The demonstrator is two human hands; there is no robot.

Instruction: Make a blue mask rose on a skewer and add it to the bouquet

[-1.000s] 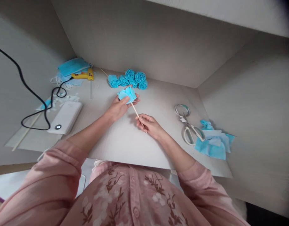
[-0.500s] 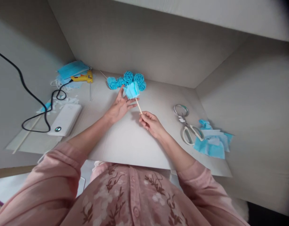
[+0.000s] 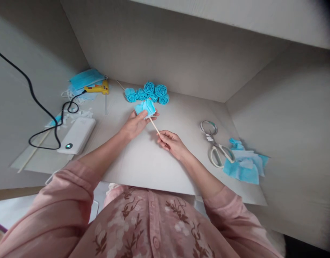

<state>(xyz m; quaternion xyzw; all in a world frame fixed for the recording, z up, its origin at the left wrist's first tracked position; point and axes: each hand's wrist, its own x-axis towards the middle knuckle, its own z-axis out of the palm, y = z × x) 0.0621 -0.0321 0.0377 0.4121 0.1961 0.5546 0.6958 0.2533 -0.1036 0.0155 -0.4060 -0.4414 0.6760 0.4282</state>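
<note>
A thin wooden stick slants up and to the left over the table, with pale blue face-mask fabric fixed round its far end. My right hand pinches the stick's near end between thumb and fingers. Around the fabric closes my left hand, its thumb pressed on the front and its fingers behind, partly hidden. Just beyond the fabric lies a cluster of blue rosettes.
Left are a yellow glue gun with black cable, folded blue masks, a white power bank, white scraps and another stick. Right are scissors, a tape roll and cut mask pieces. Grey panels enclose the table.
My left hand, with fingers spread beside the fabric before, now holds it with the thumb on top. The fabric end has shifted slightly left and towards me.
</note>
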